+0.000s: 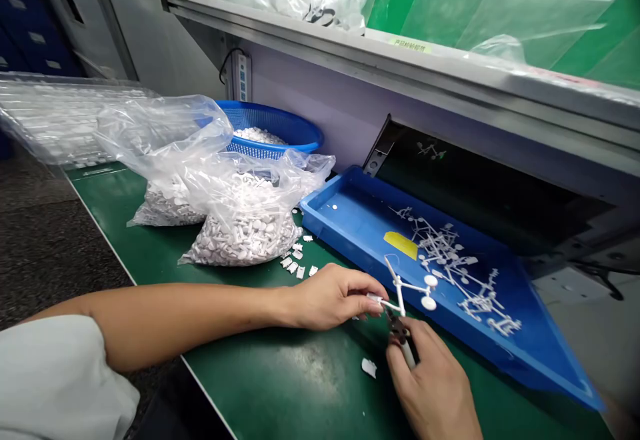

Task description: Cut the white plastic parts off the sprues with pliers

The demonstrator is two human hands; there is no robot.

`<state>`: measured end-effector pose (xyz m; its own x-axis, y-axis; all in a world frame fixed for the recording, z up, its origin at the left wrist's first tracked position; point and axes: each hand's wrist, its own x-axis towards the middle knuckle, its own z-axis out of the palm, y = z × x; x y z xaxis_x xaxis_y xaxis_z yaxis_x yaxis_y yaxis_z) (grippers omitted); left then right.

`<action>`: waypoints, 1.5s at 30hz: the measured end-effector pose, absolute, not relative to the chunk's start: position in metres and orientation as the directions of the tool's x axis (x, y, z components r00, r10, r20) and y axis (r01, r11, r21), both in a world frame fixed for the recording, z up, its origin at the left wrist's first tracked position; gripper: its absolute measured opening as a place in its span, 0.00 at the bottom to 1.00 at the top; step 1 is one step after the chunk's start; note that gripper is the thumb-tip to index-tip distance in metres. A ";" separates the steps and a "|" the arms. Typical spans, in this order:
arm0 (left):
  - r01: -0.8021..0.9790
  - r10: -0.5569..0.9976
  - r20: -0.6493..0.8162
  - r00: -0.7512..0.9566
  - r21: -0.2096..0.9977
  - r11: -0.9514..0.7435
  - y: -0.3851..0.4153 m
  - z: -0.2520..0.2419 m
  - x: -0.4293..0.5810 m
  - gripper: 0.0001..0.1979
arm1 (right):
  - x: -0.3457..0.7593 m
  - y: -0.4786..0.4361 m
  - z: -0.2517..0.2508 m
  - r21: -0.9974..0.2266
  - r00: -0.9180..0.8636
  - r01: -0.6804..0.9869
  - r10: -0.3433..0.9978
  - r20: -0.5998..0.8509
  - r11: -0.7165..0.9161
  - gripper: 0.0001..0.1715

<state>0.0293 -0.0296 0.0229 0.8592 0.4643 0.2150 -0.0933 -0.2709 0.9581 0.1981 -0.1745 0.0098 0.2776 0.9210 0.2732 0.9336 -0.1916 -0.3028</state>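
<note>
Between its thumb and fingers my left hand (334, 297) pinches a small white part on one branch of a white plastic sprue (401, 290). Two round white discs (429, 293) sit on the sprue's right branches. My right hand (434, 373) is closed around a pair of nippers (400, 335), whose dark jaws are at the branch close to my left fingertips. Whether the jaws have closed on the plastic I cannot tell. A loose flat white piece (369, 367) lies on the green tabletop (305, 387) left of my right hand.
A blue tray (345, 240) holds several tangled white sprues (445, 247) and a yellow label. Two clear bags (250, 220) of small white parts stand left, with several loose pieces (299, 260) beside them. Behind is a blue basket (295, 130); a shelf (400, 60) overhangs the table.
</note>
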 end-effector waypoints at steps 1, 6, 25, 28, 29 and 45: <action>-0.100 0.455 0.213 0.865 0.960 -0.261 -0.031 0.023 0.030 0.11 | 0.197 -0.174 0.009 -0.286 0.278 0.938 0.916 0.290 -0.194 0.12; -0.112 0.447 0.199 0.872 0.970 -0.213 -0.035 0.019 0.032 0.11 | 0.200 -0.176 0.010 -0.238 0.241 0.957 0.915 0.325 -0.167 0.12; -0.128 0.428 0.346 0.835 0.878 -0.461 -0.040 0.013 0.034 0.13 | 0.206 -0.175 0.002 0.012 0.117 0.992 0.935 0.336 -0.129 0.04; -0.090 0.419 0.348 0.839 0.847 -0.524 -0.038 0.008 0.034 0.13 | 0.205 -0.176 -0.001 -0.020 0.168 0.985 0.943 0.288 -0.169 0.04; -0.075 0.406 0.343 0.847 0.834 -0.547 -0.037 0.007 0.034 0.13 | 0.205 -0.176 -0.002 -0.041 0.193 0.981 0.948 0.252 -0.189 0.05; 0.009 0.198 0.330 0.923 0.496 -0.868 0.009 0.035 0.021 0.15 | 0.237 -0.173 0.008 -0.493 0.328 0.831 0.942 0.064 -0.256 0.17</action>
